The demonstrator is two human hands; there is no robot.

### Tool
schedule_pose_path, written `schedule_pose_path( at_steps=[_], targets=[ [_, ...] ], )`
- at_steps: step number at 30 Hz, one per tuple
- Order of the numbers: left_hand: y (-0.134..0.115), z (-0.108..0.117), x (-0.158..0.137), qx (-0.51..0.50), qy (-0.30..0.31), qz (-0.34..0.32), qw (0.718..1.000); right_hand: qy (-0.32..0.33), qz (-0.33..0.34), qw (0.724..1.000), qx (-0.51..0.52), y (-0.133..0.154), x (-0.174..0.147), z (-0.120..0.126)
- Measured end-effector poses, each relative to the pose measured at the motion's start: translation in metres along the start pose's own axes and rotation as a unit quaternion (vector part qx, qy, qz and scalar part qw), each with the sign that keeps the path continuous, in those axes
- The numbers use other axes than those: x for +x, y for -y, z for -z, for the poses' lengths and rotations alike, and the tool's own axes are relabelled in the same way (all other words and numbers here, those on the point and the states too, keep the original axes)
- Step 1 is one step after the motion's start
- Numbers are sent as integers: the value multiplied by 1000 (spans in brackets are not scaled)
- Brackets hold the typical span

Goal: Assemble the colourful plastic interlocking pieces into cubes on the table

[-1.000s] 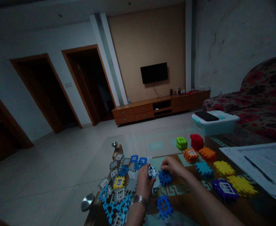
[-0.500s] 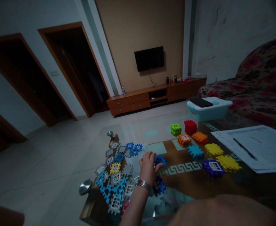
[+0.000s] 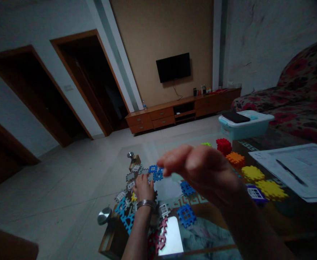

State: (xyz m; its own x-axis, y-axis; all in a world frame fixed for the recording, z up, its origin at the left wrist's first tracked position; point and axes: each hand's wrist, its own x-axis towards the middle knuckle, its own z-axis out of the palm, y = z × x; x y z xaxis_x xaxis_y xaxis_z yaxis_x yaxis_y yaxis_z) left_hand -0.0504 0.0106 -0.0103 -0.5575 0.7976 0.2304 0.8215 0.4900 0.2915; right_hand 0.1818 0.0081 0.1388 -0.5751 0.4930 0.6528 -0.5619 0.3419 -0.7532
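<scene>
your left hand (image 3: 144,187) sits low on the pile of flat puzzle tiles (image 3: 132,202) at the table's near-left corner, palm down, fingers bent onto a grey tile, bracelet (image 3: 145,204) at the wrist. whether it pinches that tile or only presses on it, you cannot tell; the fingertips are hidden under the knuckles. at its two o'clock lies a small blue cube (image 3: 186,188), apart from it, and at five o'clock a second blue cube (image 3: 186,215). your right hand (image 3: 201,171) is up close to the camera, blurred, fingers loosely spread and drooping, holding nothing you can see. it blocks the coloured cubes behind it: only a sliver of the green cube (image 3: 206,144) shows, with the red cube (image 3: 224,146) clear at its one o'clock. half a second ago the left hand lay by the blue cube; now it is further left on the pile, and the right hand has swung up into view. the room is dim, tile details murky.
</scene>
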Motion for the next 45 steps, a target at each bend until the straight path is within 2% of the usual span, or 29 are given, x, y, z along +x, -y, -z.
schedule_pose_path(
  at_steps=[1, 3, 4, 5, 6, 9, 12, 17, 20, 24, 27, 30, 32, 38, 42, 45],
  targets=[
    [10, 3, 5, 18, 8, 25, 1000, -23, -9, 1000, -18, -20, 9, 3],
    [25, 7, 11, 47, 39, 48, 997, -44, -82, 988, -125, -70, 24, 8],
    [30, 7, 13, 57, 55, 52, 996, -33, -137, 967, -211, -98, 29, 10],
    [34, 6, 15, 65, 68, 54, 994, -13, -200, 932, -300, -126, 31, 11],
    [36, 5, 16, 71, 79, 55, 993, 24, -235, 886, -399, -152, 30, 11],
    [41, 2, 17, 79, 94, 52, 991, 58, -261, 842, -468, -208, 22, 6],
    [46, 1, 18, 78, 94, 51, 991, 76, -269, 821, -499, -231, 15, -2],
    [53, 2, 17, 71, 86, 55, 992, 99, -270, 791, -540, -229, 17, -12],
    [55, 4, 14, 62, 83, 55, 993, 104, -261, 790, -545, -218, 16, -9],
    [58, 13, 13, 41, 75, 41, 995, 83, -260, 818, -507, -194, 3, 21],
    [54, 20, 12, 14, 43, 16, 999, 86, -291, 814, -495, -174, -13, 56],
    [37, 20, 9, -39, 21, -49, 998, 115, -334, 794, -495, -160, -32, 83],
    [18, 17, 3, -69, 32, -98, 992, 136, -355, 783, -492, -156, -43, 91],
    [-40, 7, -25, -123, 123, -191, 966, 146, -350, 802, -462, -157, -57, 97],
    [-62, 9, -38, -144, 175, -203, 953, 102, -364, 808, -452, -160, -63, 108],
    [-75, 9, -43, -158, 207, -209, 942, 40, -336, 815, -470, -162, -69, 119]
  ],
)
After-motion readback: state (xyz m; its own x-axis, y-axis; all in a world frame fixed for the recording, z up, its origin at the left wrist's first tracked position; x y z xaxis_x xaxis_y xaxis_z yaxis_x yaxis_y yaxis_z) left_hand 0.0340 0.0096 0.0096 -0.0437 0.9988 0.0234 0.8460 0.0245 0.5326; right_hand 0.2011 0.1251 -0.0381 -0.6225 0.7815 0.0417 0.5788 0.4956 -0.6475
